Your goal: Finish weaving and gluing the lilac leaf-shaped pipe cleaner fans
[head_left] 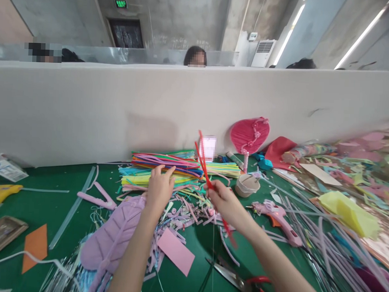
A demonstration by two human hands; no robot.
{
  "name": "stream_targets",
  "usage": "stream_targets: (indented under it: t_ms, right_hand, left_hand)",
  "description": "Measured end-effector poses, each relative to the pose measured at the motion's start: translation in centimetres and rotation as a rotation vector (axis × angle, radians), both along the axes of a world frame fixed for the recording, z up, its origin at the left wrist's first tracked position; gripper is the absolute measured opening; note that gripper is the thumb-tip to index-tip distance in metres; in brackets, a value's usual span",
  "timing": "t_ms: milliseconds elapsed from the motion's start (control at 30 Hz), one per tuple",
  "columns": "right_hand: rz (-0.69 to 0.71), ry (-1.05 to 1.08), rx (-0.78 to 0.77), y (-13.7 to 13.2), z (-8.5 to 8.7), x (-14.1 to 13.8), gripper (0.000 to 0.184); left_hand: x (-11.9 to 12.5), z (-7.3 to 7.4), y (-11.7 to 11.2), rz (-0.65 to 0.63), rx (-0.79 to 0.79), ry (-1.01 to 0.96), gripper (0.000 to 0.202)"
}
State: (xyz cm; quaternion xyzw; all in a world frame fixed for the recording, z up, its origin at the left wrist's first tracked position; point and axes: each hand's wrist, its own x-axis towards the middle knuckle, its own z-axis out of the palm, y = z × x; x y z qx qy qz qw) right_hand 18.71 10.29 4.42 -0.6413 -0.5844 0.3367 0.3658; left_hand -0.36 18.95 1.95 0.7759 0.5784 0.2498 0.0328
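Observation:
Several red pipe cleaners (205, 170) are pinched in my right hand (223, 200), their upper ends pointing up and their lower ends hanging blurred below the fist. My left hand (161, 185) reaches over a pile of coloured pipe cleaners (184, 163), fingers apart; whether the fingertips touch the pile, I cannot tell. Under and beside my left forearm lies a lilac leaf-shaped fan (111, 237). Short pipe cleaner offcuts (192, 212) are scattered between my hands. A pink card (176, 252) and red-handled scissors (236, 278) lie nearer to me.
On the right are a pink glue gun (279, 221), a paper cup (247, 185) and loose lilac strips. A magenta fan (249, 136) stands against the white partition (87, 112). Leftward lie a lilac clamp-like tool (97, 196), a yellow glue gun (3, 194) and an orange card (35, 247).

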Motion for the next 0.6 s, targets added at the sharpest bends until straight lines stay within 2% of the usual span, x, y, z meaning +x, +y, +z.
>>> stream_targets:
  t_ms: [33,67,167,267,433,600]
  right_hand:
    - [-0.056,-0.201,0.043,1.3,0.4,0.3,0.025]
    - [-0.082,-0.278,0.061,2.7,0.8,0.6,0.025]
    - [-0.091,-0.401,0.073,6.4,1.5,0.9,0.022]
    - [-0.054,-0.497,0.058,8.3,1.4,0.5,0.012]
    - [-0.041,-0.619,0.045,8.4,0.5,0.0,0.012]
    - [-0.063,-0.686,0.026,6.3,0.8,1.3,0.017]
  left_hand:
    - [0.3,0.0,-0.1,-0.013,0.024,0.021,0.040]
    - [0.6,0.0,-0.3,-0.037,0.055,0.051,0.042]
    - [1.4,-0.3,-0.6,-0.158,0.132,0.181,0.049]
    - [2.0,-1.2,-0.6,-0.229,0.119,0.262,0.056]
    - [2.4,-2.4,-0.5,-0.213,0.090,0.306,0.057]
    - [2.5,-2.4,-0.4,-0.194,0.063,0.313,0.059]
